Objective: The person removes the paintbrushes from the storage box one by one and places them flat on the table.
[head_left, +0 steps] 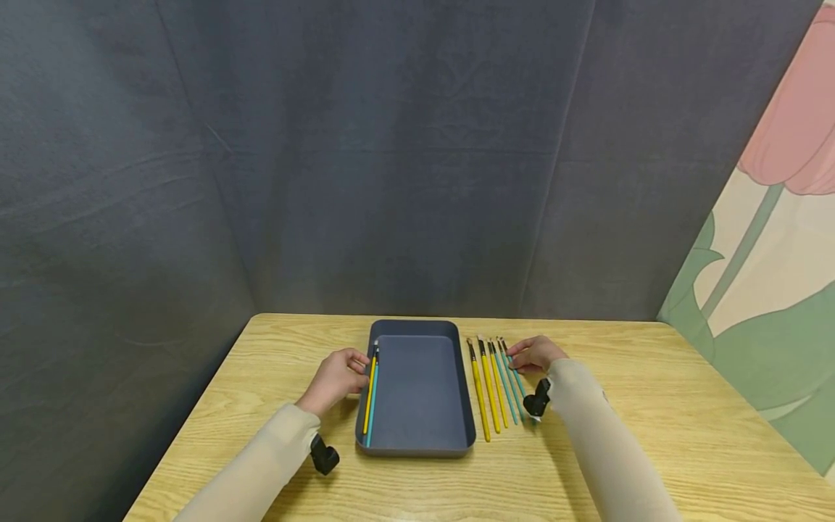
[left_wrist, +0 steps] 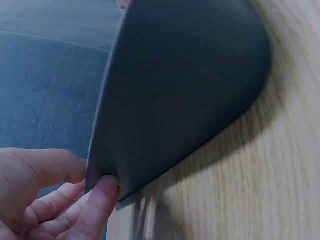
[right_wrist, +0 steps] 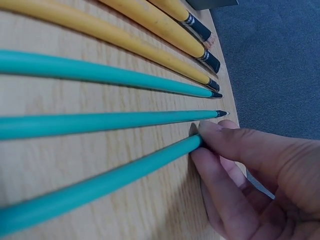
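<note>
A dark grey rectangular tray [head_left: 420, 391] lies on the table. My left hand [head_left: 335, 380] grips its left wall, thumb at the rim and fingers against the outer side in the left wrist view. Inside, along that wall, lie a yellow paintbrush [head_left: 370, 395] and a teal one side by side. To the right of the tray my right hand [head_left: 538, 354] pinches a teal paintbrush [right_wrist: 110, 182] near its bristle end, between thumb and fingers. The bristles are hidden by the hand. Two more teal paintbrushes [right_wrist: 100, 124] and three yellow paintbrushes [head_left: 479, 395] lie beside it in a row.
The light wood table [head_left: 652, 413] carries the tray and brushes. A dark grey curtain [head_left: 391, 159] hangs behind its far edge and along the left. On the right is a wall covering [head_left: 770, 304] with a pink tulip pattern.
</note>
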Available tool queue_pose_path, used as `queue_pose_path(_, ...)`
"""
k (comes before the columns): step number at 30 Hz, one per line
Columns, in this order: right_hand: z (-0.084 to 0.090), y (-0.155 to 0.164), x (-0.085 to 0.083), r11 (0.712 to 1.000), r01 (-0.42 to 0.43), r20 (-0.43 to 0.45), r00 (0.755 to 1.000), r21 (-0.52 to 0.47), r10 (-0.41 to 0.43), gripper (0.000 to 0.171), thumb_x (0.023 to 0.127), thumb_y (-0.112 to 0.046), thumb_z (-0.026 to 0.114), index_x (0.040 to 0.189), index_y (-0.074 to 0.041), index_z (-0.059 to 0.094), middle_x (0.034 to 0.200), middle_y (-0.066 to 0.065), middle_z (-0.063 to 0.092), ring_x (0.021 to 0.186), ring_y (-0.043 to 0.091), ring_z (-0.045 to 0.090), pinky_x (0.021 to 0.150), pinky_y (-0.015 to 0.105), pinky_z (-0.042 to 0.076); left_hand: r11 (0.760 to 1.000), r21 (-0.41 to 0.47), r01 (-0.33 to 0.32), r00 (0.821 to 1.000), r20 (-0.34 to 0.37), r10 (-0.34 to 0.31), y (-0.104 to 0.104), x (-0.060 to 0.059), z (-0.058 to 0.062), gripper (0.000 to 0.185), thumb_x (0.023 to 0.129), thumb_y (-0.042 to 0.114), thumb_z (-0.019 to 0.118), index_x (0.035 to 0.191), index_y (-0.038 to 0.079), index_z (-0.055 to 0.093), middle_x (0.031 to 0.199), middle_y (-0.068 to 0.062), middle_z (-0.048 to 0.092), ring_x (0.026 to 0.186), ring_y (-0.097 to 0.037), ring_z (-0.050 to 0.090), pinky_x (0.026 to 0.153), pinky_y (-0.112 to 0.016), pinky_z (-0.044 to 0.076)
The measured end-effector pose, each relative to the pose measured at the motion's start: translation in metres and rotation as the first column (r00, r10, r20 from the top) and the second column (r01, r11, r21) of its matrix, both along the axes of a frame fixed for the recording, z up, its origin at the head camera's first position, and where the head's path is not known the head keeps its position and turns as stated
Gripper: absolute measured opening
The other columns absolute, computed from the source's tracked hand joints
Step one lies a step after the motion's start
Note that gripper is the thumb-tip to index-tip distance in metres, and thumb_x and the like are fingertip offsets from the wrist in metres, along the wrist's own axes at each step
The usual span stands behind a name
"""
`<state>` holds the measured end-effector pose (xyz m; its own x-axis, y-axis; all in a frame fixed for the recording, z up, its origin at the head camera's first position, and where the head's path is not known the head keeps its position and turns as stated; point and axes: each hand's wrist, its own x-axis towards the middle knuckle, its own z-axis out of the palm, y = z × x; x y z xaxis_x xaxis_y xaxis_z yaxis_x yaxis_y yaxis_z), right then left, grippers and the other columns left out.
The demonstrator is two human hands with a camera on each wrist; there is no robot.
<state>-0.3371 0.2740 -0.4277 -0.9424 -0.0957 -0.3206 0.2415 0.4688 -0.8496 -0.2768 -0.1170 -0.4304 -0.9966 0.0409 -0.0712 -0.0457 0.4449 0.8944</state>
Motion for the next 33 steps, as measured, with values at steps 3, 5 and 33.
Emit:
queue_pose_path(3, -0.001, 0.001, -0.002, 1.0, 0.007, 0.002, 1.0, -0.001, -0.007, 0.03, 0.085, 0.008, 0.065, 0.114, 0.015, 0.059, 0.081, 0.008, 0.071, 0.066, 0.011, 0.067, 0.064, 0.025, 0.059, 1.0, 0.003, 0.0, 1.0, 0.002, 0.0, 0.001, -0.001, 0.001, 0.031, 0.077, -0.008, 0.067, 0.108, -0.004, 0.063, 0.093, -0.015, 0.059, 0.07, -0.018, 0.06, 0.063, -0.033, 0.06)
queue_pose_path(5, -0.001, 0.001, -0.004, 1.0, 0.008, 0.003, 1.0, -0.001, -0.008, 0.03, 0.085, 0.008, 0.065, 0.114, 0.015, 0.059, 0.081, 0.008, 0.071, 0.065, 0.011, 0.067, 0.063, 0.025, 0.059, 1.0, 0.002, 0.002, 1.0, 0.001, -0.002, 0.001, -0.001, 0.001, 0.032, 0.077, -0.008, 0.067, 0.108, -0.004, 0.063, 0.093, -0.015, 0.059, 0.071, -0.018, 0.06, 0.063, -0.033, 0.06)
queue_pose_path(33, 0.028, 0.012, -0.004, 0.97, -0.059, -0.001, 0.998, -0.234, 0.061, 0.047, 0.094, -0.002, 0.059, 0.135, 0.015, 0.042, 0.106, 0.008, 0.068, 0.083, 0.008, 0.068, 0.082, 0.027, 0.058, 1.0, -0.015, -0.001, 1.0, -0.02, 0.001, 0.003, -0.001, 0.001, 0.032, 0.074, -0.008, 0.069, 0.106, -0.004, 0.064, 0.091, -0.014, 0.059, 0.071, -0.018, 0.059, 0.061, -0.031, 0.059)
